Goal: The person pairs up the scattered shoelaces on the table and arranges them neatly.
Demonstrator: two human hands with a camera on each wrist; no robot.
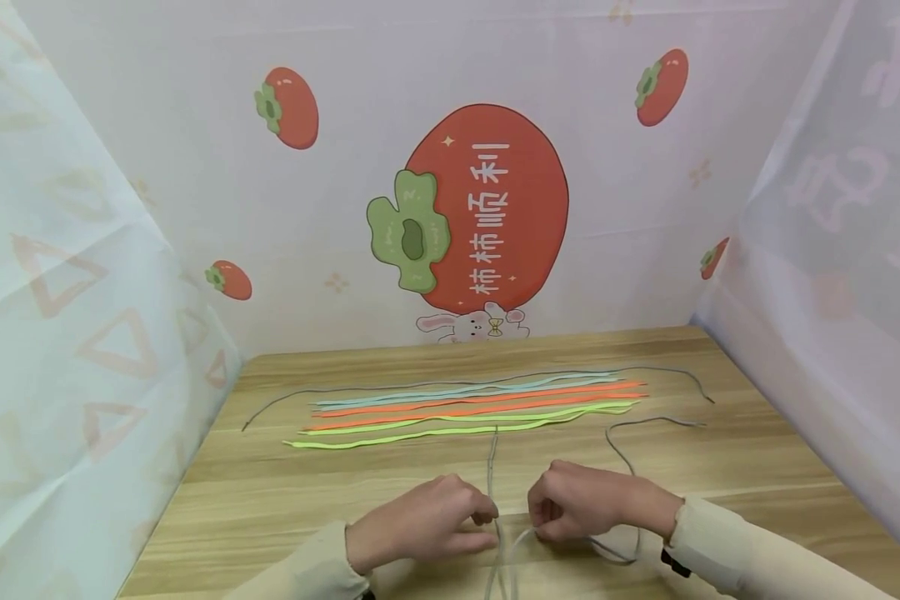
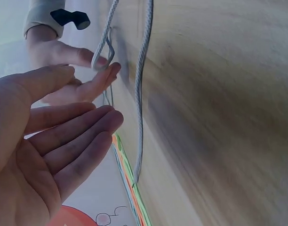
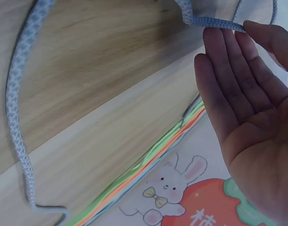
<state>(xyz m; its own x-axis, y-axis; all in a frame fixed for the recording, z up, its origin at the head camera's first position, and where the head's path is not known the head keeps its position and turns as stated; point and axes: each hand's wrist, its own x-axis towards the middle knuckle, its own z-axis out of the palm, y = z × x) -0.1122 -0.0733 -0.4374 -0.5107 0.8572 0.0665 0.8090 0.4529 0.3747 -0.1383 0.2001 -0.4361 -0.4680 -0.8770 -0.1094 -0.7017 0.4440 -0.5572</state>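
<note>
A grey cord runs down the near table in the head view, one strand [image 1: 491, 475] lying between the two hands. My right hand [image 1: 581, 500] pinches the cord [image 3: 214, 22] between thumb and fingertips, and a loop of it hangs from the pinch [image 2: 104, 47]. More of this grey cord [image 1: 624, 457] curves over the wood beyond the right wrist. My left hand [image 1: 431, 517] hovers beside the straight strand, its thumb and fingers apart. In the left wrist view, the fingers of that hand [image 2: 64, 136] are extended, with nothing between them.
Across the back of the wooden table [image 1: 270, 483] lie several flat laces: blue [image 1: 480, 388], orange [image 1: 420, 412] and yellow-green [image 1: 420, 434]. Behind them stretches a longer grey cord [image 1: 390, 387]. A white printed sheet [image 1: 330, 208] walls the table at the back and sides.
</note>
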